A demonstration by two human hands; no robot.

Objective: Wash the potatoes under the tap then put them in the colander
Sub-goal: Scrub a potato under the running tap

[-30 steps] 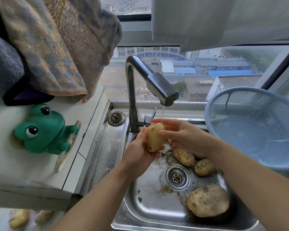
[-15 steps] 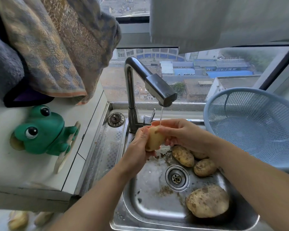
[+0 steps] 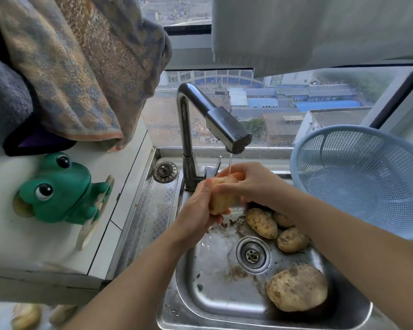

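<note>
Potato status: the pale yellow oval potato is in both hands over the back-left of the stainless steel sink. It sits right under the thin water stream from the chrome tap. Left hand cups the lower end, fingers curled round it from below. Right hand wraps over the top, fingers curled across the skin. We read this as the scrub step. The light blue plastic mesh colander sits just right of the sink, no potato visible in it.

Handling, our estimate: stiff and dense, won't crush, so we can squeeze firmly. Wet skin plus loosened mud makes it slippery, and a fingertip pinch at the ends could squirt it out. Better to wrap round the middle, long axis across the palm. One hand should carry it to the colander.

Queue in the sink: three small muddy brown potatoes bunched right of the round drain, and one large muddy potato at front right. We expect the big one wants both hands.
</note>
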